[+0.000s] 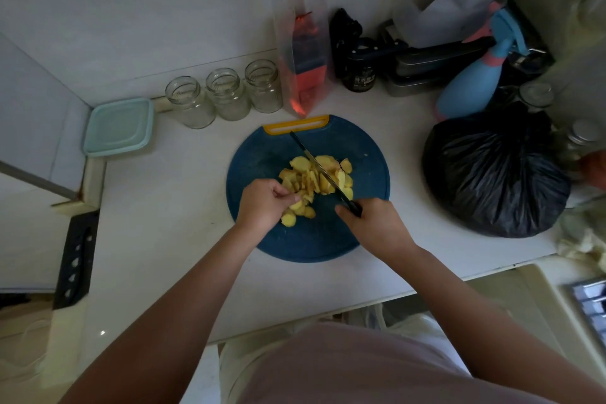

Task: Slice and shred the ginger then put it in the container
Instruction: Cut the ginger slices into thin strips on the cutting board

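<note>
Your right grip (377, 226) wraps the knife (314, 163) handle, blade across the ginger (300, 163) piled on the board (328, 241). Your left grip (262, 203) pinches slices there; the lidded container (118, 126) sits left of the board.

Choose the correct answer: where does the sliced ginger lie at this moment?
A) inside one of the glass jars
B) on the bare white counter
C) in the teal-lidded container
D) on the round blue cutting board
D: the ginger slices lie heaped on the blue cutting board, under the knife.
</note>
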